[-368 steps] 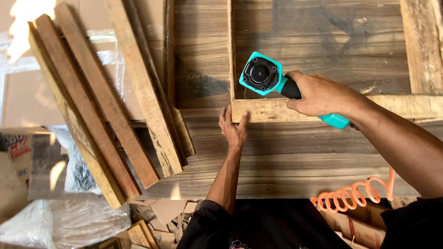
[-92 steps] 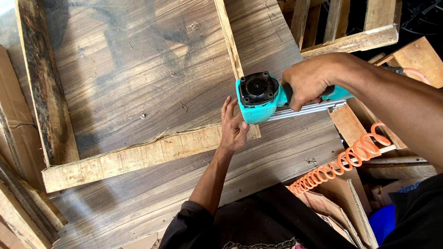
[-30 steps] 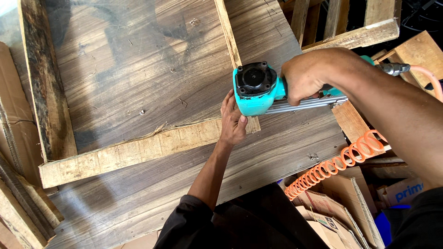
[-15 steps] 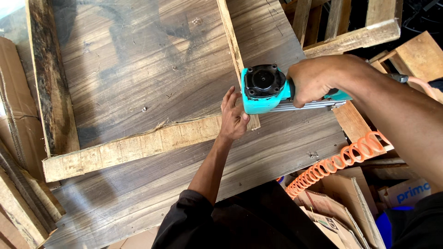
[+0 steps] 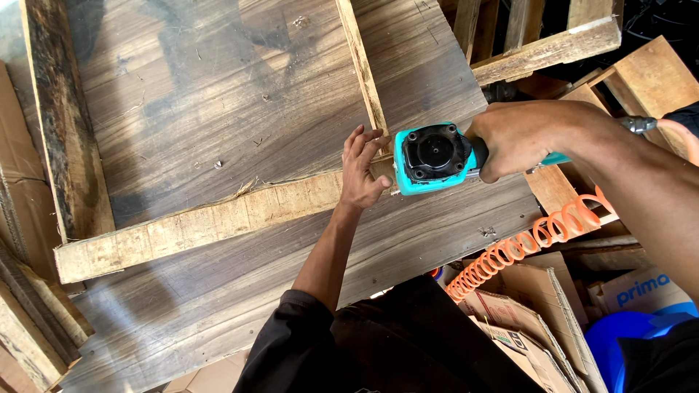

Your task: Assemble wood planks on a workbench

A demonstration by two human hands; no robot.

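- The left hand (image 5: 362, 169) lay flat, fingers spread slightly apart, pressing on the near end of a pale wooden batten (image 5: 211, 225) and gripping nothing.
- That batten ran away from the fingertips' side toward the far left, across a large grey-brown wood-grain panel (image 5: 218, 109) that served as the work surface.
- Just beyond the left fingertips a thinner upright slat (image 5: 362, 69) ran away from the person, meeting the batten right beside the fingers.
- The right hand (image 5: 528, 138) was wrapped tight around the handle of a turquoise pneumatic nail gun (image 5: 431, 157), fingers clamped closed on it.
- The gun's black-capped head sat just beside the left thumb, over the joint of batten and slat; whether its nose touched the wood could not be told.
- A coiled orange air hose (image 5: 520, 247) trailed below the right wrist, toward the person's body.
- A dark, weathered board (image 5: 65, 138) edged the panel well away from the left hand.
- Under the right forearm lay flattened cardboard boxes (image 5: 539, 306) and a blue container (image 5: 619, 349); beyond the right knuckles stood loose timber offcuts (image 5: 553, 47).
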